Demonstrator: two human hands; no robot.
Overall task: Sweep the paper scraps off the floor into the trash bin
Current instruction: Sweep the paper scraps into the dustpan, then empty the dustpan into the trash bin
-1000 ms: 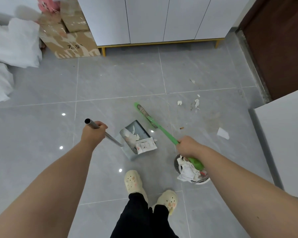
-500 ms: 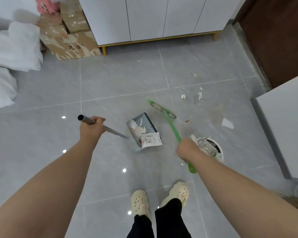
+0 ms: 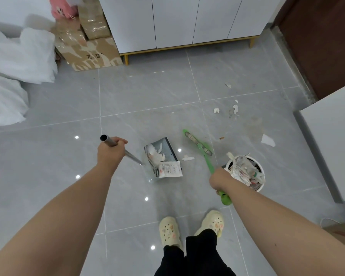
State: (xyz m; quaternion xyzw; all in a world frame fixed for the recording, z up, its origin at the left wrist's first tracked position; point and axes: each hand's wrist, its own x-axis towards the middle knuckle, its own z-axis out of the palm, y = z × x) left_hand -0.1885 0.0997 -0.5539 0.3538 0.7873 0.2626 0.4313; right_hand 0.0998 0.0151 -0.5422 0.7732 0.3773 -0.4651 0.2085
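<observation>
The grey long-handled dustpan (image 3: pixel 161 154), loaded with white scraps and a printed packet (text too blurry), is being gripped by the left hand (image 3: pixel 110 152). The green broom (image 3: pixel 204 156) is being clenched by the right hand (image 3: pixel 220 180) beside the overflowing white trash bin (image 3: pixel 260 172). Paper scraps (image 3: pixel 235 108) are lying on the grey tile floor (image 3: pixel 147 96); "5.2" is marked on a cardboard box (image 3: pixel 92 54).

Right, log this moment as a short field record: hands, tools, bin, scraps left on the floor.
left hand: grips metal dustpan handle
right hand: grips green broom
dustpan: on floor, holds white scraps and a printed packet
trash bin: white, heaped with rubbish
loose scraps: beside dustpan; past broom head; larger piece right
</observation>
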